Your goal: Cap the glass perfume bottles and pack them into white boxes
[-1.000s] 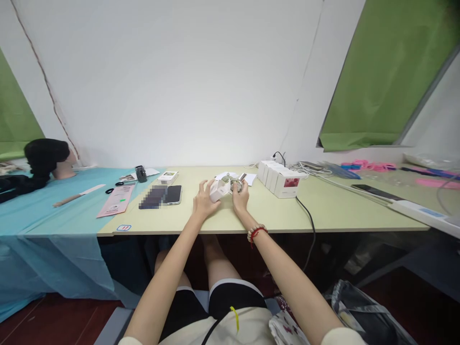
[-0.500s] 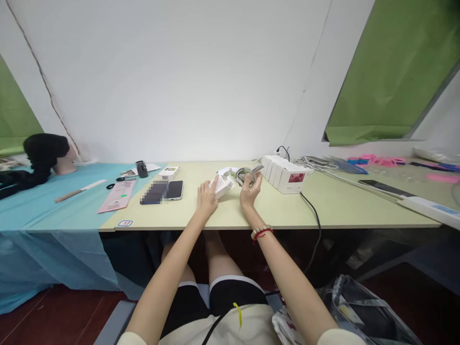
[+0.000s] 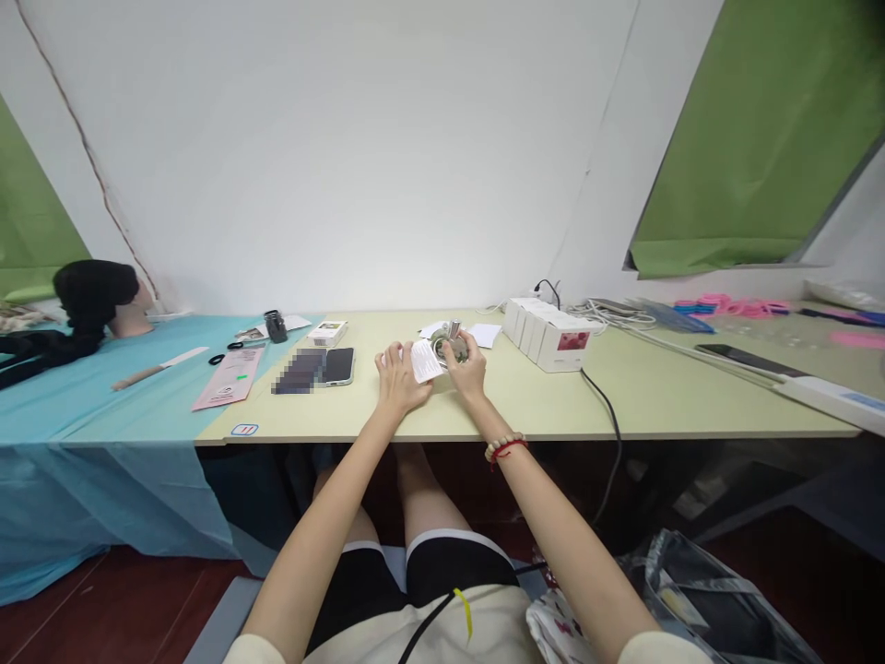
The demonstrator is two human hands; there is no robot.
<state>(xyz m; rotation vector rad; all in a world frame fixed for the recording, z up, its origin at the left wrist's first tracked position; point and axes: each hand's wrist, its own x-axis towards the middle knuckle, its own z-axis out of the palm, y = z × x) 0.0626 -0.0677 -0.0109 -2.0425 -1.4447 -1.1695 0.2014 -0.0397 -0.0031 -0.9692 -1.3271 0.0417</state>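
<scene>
My left hand (image 3: 401, 380) is closed around a small white box (image 3: 424, 362) with printed text on its side, just above the table. My right hand (image 3: 469, 371) pinches a coiled cable (image 3: 451, 344) with shiny metal-looking plug ends. The coil is up against the box's right end; whether part of it is inside cannot be made out. Behind my hands lie pieces of white paper (image 3: 486, 334) on the table.
To the right stands a row of white boxes (image 3: 553, 339), with cables and a power strip (image 3: 826, 398) beyond. A phone (image 3: 339, 366), another small box (image 3: 327, 333), a pink card (image 3: 228, 378) and a knife (image 3: 160, 367) lie left on the table (image 3: 525, 406).
My right hand has brought the coiled cable left, up to the box. The box has turned in my left hand, and a white paper behind my right hand now shows.
</scene>
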